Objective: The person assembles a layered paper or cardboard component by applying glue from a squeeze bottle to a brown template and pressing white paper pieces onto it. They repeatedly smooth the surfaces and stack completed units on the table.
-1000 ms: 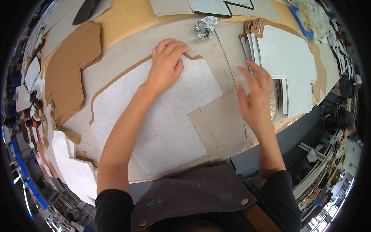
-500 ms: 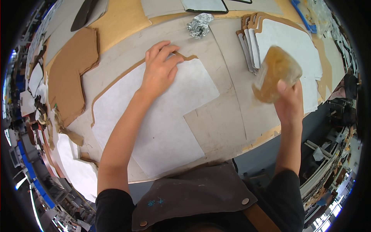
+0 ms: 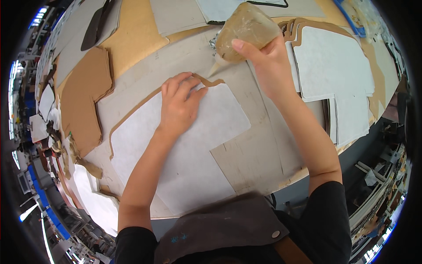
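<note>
A white sheet piece [image 3: 189, 154] with a notched corner lies on the grey work surface [image 3: 246, 154], and a brown margin [image 3: 136, 113] runs along its far edge. Flat on its upper part rests my left hand [image 3: 179, 105], fingers stretched toward that margin. My right hand [image 3: 271, 66] grips a translucent squeeze bottle [image 3: 250, 31] of yellowish contents, thumb on its near side. The bottle is tilted, its pale pointed nozzle [image 3: 214, 69] aimed down beside the brown margin, just right of my left fingertips. Whether the tip touches anything I cannot tell.
Stacked white pieces with brown edges [image 3: 325, 66] lie to the right. Brown cut pieces [image 3: 81, 97] are stacked at the left. Crumpled foil [image 3: 213, 43] shows partly behind the bottle. A blue tool [image 3: 350, 17] and clear plastic lie far right.
My right hand has carried the bottle leftward from the right-hand stack to the sheet's far edge, its nozzle now pointing down. The left hand remains on the sheet. The view has shifted slightly.
</note>
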The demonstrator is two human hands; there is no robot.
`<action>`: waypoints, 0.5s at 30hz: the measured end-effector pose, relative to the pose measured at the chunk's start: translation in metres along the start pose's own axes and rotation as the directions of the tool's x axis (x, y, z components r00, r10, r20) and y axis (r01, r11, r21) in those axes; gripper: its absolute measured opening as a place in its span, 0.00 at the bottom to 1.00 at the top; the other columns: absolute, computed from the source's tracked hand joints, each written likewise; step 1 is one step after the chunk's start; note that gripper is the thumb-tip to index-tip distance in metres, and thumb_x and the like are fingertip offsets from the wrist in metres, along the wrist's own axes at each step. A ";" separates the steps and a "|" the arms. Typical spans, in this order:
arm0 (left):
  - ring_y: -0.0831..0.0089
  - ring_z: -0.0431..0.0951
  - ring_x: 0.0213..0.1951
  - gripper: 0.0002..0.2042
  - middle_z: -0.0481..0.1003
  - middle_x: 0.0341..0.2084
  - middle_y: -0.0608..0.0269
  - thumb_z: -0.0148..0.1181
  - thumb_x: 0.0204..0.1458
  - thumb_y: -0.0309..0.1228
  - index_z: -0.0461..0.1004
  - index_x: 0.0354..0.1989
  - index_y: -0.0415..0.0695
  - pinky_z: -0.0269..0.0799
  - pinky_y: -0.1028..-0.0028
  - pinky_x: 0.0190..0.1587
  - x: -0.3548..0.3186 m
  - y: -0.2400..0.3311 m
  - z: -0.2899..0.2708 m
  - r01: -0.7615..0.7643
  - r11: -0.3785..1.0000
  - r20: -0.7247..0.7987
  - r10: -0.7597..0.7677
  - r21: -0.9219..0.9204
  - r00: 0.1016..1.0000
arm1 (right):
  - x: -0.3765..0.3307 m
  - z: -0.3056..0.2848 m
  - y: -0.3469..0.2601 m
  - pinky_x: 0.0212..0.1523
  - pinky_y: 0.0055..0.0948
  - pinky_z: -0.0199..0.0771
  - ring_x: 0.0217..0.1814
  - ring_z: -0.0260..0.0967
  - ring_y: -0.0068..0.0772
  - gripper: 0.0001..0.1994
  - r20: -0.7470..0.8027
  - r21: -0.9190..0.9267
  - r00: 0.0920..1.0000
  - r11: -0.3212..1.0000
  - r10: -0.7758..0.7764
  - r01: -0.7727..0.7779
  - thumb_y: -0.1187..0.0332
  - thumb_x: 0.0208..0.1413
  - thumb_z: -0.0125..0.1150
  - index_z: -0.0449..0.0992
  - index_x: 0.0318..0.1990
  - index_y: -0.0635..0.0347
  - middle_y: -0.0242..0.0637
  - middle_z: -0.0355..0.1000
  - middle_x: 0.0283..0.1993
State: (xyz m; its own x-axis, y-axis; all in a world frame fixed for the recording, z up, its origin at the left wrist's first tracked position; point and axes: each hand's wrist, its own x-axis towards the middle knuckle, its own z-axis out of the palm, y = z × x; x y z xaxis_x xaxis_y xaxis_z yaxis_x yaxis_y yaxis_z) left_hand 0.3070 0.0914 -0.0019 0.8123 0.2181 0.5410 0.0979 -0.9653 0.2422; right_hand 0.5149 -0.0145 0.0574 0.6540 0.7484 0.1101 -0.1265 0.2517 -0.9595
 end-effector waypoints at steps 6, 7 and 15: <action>0.59 0.74 0.52 0.13 0.77 0.41 0.65 0.61 0.43 0.15 0.83 0.36 0.46 0.63 0.62 0.51 0.002 0.001 0.000 -0.006 1.000 -0.016 0.006 0.022 1.000 | -0.001 0.003 0.013 0.55 0.32 0.75 0.58 0.69 0.31 0.40 0.042 -0.049 0.999 0.999 -0.020 0.022 0.64 0.47 0.78 0.57 0.60 0.68 0.44 0.68 0.56; 0.60 0.74 0.52 0.13 0.77 0.41 0.65 0.61 0.42 0.15 0.83 0.35 0.46 0.63 0.62 0.51 0.002 0.001 0.000 -0.010 1.000 -0.022 0.010 0.021 1.000 | -0.002 0.004 0.013 0.56 0.32 0.75 0.58 0.69 0.31 0.39 0.039 -0.048 0.999 0.999 -0.014 0.016 0.65 0.47 0.78 0.57 0.60 0.68 0.44 0.68 0.56; 0.60 0.74 0.52 0.13 0.77 0.39 0.65 0.62 0.42 0.15 0.83 0.35 0.46 0.64 0.63 0.50 0.002 0.001 0.000 -0.018 1.000 -0.034 0.018 0.010 0.999 | -0.004 0.012 0.013 0.55 0.32 0.76 0.57 0.70 0.31 0.37 0.053 -0.024 0.998 0.999 -0.041 0.042 0.69 0.50 0.76 0.56 0.61 0.69 0.43 0.68 0.55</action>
State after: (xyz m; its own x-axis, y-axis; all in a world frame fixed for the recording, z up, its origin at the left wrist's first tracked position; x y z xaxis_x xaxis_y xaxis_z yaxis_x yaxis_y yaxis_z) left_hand 0.3088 0.0913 -0.0006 0.7936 0.2056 0.5726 0.0891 -0.9703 0.2248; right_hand 0.5015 -0.0071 0.0480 0.6184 0.7688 0.1630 -0.0809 0.2686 -0.9599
